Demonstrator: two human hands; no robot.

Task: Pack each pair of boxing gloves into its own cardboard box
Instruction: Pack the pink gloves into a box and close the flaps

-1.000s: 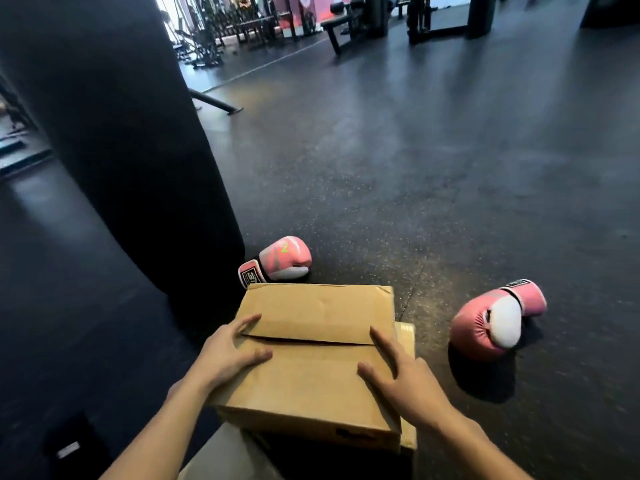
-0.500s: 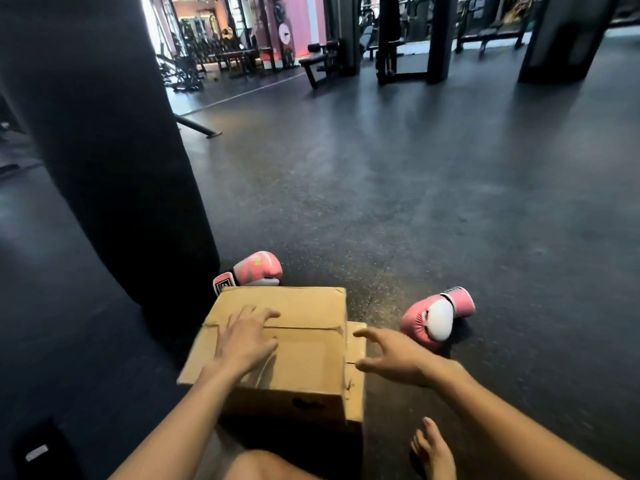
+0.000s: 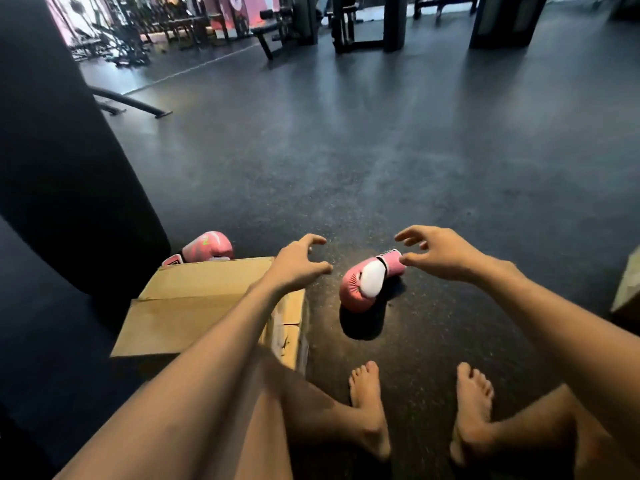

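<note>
- The left hand [image 3: 298, 263] is stretched forward with fingers spread and curled, holding nothing; it hovers past the far right corner of the cardboard box [image 3: 194, 306].
- The right hand [image 3: 438, 252] is likewise unclenched and empty, fingers curved, thumb and forefinger apart.
- Between the two hands, a little below them, lies a pink-and-white boxing glove [image 3: 369, 280] on the dark rubber floor [image 3: 381, 161]; its cuff end points toward the right hand, just beneath that hand's fingertips (whether a fingertip touches the cuff I cannot tell).
- The box sits under the left forearm, its top flaps folded shut, a strip of tape visible on its right side.
- A second pink glove [image 3: 207, 245] lies to the left of the left hand, just beyond the box's far edge and partly hidden by it.
- Beside that glove, farther left, hangs a large black punching bag [image 3: 62, 161].
- Two bare feet [image 3: 369, 403] rest on the floor nearer the person than both hands.
- At the frame's right edge, beyond the right forearm, a corner of another cardboard box [image 3: 628, 289] shows.
</note>
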